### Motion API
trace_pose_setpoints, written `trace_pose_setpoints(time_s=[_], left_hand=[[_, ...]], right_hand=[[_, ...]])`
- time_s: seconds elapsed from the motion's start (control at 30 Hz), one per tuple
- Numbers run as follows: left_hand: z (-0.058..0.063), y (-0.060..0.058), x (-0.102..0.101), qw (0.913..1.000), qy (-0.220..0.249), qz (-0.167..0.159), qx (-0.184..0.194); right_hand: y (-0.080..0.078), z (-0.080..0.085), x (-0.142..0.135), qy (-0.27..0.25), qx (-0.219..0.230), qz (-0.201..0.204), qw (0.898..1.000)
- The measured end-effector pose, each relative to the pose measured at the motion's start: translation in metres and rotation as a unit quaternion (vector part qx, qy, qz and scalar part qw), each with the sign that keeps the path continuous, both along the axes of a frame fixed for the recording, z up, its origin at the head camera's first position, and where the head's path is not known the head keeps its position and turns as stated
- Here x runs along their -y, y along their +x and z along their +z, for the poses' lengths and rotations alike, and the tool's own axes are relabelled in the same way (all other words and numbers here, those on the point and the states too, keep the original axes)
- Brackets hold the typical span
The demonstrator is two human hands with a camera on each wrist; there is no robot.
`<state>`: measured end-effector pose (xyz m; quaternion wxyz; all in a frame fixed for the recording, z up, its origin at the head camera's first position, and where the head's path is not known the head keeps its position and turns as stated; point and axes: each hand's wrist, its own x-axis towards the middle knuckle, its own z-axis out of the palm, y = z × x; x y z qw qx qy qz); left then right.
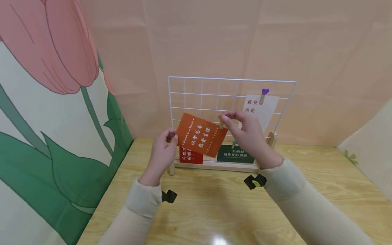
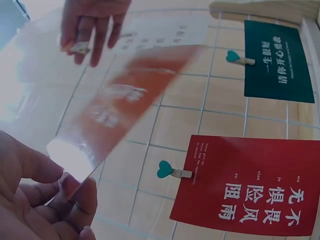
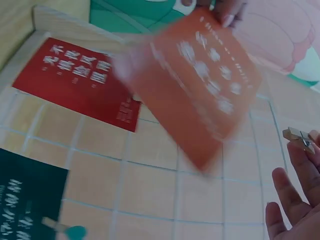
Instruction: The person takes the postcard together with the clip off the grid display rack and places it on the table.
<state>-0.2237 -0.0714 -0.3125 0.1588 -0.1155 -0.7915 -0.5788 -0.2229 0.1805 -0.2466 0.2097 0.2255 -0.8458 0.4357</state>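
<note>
Two hands busy: L hand (image 1: 162,151) pinches orange card (image 1: 200,136), R hand (image 1: 249,137) pinches wooden clip (image 3: 299,137) (prob. best w/ card flat, clip square to edge).

The head view looks forward and down over the worktop (image 1: 199,207), farthest off, the wire grid (image 1: 201,108) near mid-frame; both wrist views face that grid much closer, turned sideways in opposite directions; they share the red card (image 2: 250,185), lower right in the left and upper left in the right, and the green card (image 2: 277,62), upper right and lower left; the orange card (image 1: 200,135) shows in all three.
</note>
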Motion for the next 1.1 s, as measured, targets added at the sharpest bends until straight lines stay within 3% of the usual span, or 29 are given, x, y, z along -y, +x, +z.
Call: trace_pose_setpoints(time_s=[0.17, 0.5, 0.8, 1.0, 1.1], left_hand=[[-0.006, 0.012, 0.006, 0.9991, 0.004, -0.024, 0.035], [-0.028, 0.024, 0.017, 0.9936, 0.004, -0.058, 0.097], [-0.037, 0.034, 0.02, 0.9875, -0.028, -0.093, 0.124], [-0.048, 0.039, 0.026, 0.9767, -0.077, -0.135, 0.149], [-0.056, 0.039, 0.028, 0.9696, -0.093, -0.164, 0.156]], right_hand=[[0.01, -0.019, -0.006, 0.023, 0.032, 0.006, 0.999], [0.028, -0.052, -0.017, 0.068, 0.064, 0.009, 0.996], [0.043, -0.083, -0.021, 0.101, 0.106, 0.03, 0.989], [0.051, -0.104, -0.026, 0.153, 0.122, 0.057, 0.979], [0.053, -0.115, -0.03, 0.198, 0.141, 0.098, 0.965]])
